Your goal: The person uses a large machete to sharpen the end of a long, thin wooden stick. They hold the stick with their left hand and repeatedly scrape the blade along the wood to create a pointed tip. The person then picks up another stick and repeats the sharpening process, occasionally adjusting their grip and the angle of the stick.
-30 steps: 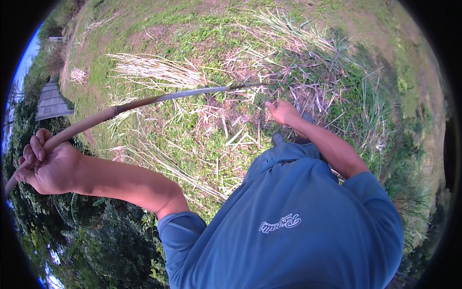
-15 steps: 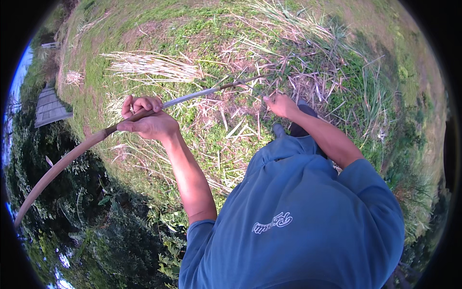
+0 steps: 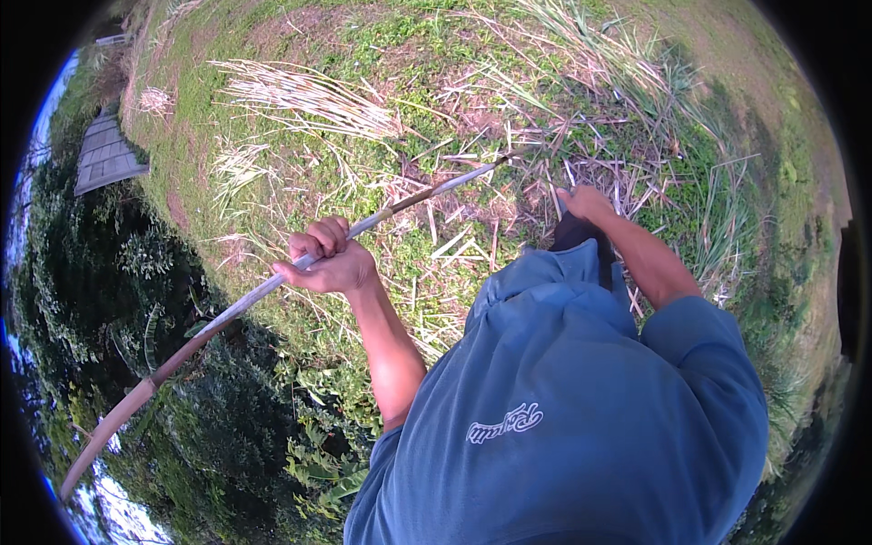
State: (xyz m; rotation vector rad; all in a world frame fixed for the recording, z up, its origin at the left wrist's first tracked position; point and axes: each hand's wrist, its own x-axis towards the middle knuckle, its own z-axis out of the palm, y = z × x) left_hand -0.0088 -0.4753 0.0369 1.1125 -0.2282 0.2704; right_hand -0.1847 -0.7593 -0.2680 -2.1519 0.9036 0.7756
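A long, gently curved cane stalk (image 3: 243, 305), banded in brown and pale grey, crosses the left side on a slant. Its thicker end is low at the far left, and its thin tip points to the litter in front of me. My left hand (image 3: 329, 259) is closed around a pale stretch of it, palm turned up and fingers curled over. My right hand (image 3: 589, 205) is close to my body by my dark trouser leg, apart from the stalk. Its fingers are curled. Thin pale strips show beside its fingertips, but whether it grips one is unclear.
A bundle of pale cut stalks (image 3: 309, 98) lies on the grass ahead to the left. Green leafy stems (image 3: 618, 68) are heaped at the far right. Chopped pieces litter the ground before me. Dense bushes (image 3: 218, 427) and a grey panelled structure (image 3: 109, 153) stand left.
My left hand went from a brown section of the stalk to a pale one and sits lower and farther right. My right hand shifted right, farther from the stalk.
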